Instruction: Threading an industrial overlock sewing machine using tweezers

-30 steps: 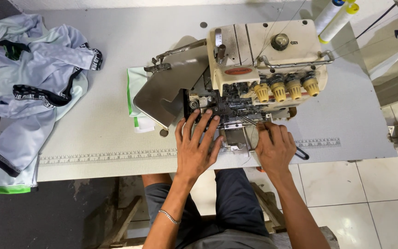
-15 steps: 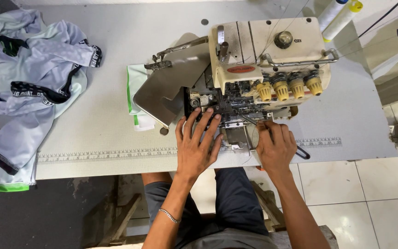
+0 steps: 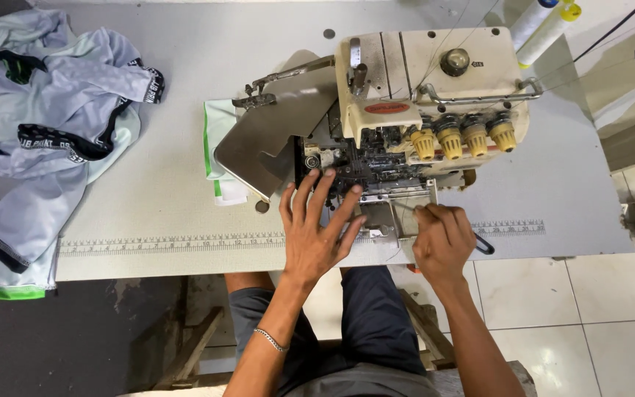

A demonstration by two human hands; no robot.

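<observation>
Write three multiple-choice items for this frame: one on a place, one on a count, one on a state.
1. Where does the pile of clothes lie?
A. At the table's left end
B. Under the sewing machine
C. On the person's lap

2. How many yellow knobs line the front of the sewing machine?
A. Two
B. Four
C. Six

3. How is the left hand placed?
A. Closed in a fist on the floor
B. Gripping a thread cone
C. Spread out, fingers reaching into the machine's working parts

Answers:
1. A, since the light grey garments sit bunched on the table far left of the machine.
2. B, since four yellow knobs stand side by side in a row.
3. C, since the fingers are splayed with tips at the dark mechanism, while the right hand rests beside it.
</observation>
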